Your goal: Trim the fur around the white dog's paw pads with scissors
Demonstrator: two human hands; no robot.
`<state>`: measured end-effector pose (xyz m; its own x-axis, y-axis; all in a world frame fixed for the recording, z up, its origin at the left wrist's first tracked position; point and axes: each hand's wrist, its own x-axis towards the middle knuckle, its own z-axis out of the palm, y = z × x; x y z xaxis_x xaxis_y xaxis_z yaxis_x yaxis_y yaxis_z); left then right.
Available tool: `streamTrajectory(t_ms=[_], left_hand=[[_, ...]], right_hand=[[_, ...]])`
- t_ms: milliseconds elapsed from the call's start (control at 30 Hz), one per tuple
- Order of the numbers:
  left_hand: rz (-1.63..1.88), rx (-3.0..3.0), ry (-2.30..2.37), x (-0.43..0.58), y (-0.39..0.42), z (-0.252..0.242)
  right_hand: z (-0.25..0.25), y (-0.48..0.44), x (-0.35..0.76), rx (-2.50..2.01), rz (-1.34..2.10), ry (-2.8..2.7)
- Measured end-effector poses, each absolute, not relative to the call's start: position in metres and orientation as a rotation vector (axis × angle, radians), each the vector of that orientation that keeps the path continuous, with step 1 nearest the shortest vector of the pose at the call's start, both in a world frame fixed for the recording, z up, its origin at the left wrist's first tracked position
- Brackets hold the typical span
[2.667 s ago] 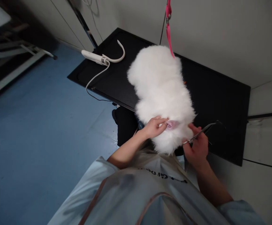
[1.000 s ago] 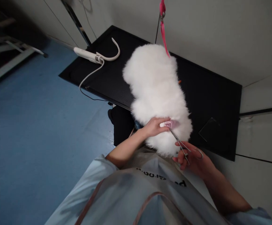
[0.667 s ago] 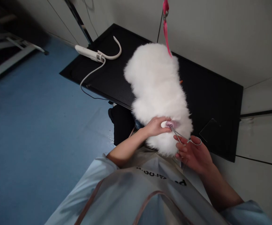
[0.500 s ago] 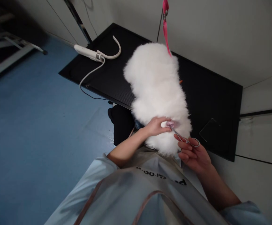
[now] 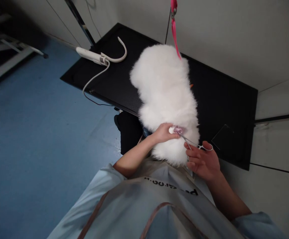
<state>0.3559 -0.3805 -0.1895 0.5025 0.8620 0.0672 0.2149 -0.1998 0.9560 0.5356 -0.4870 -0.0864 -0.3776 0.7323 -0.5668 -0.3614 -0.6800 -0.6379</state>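
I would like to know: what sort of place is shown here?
Probably a pet grooming room. A fluffy white animal, perhaps a dog, is on a black table; a pink strap hangs down to its fur; and the right hand holds a scissor-handled tool.

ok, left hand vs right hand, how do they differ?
Contact: left hand rests on the white fur by the pink patch; right hand holds a metal looped tool.
Pose: left hand shows its back, right hand its palm side.
Shared: left and right are both bare.
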Motion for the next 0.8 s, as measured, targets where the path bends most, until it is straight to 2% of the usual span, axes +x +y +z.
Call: streamTrajectory(t_ms=[200,800], left_hand=[[0.804,1.682,0.9,0.354,-0.379,-0.19],[0.767,1.688,0.834,0.349,-0.377,-0.184]], right_hand=[[-0.093,-0.48,0.527,-1.105,2.069,-0.492],[-0.085,-0.48,0.529,-0.837,2.195,0.201]])
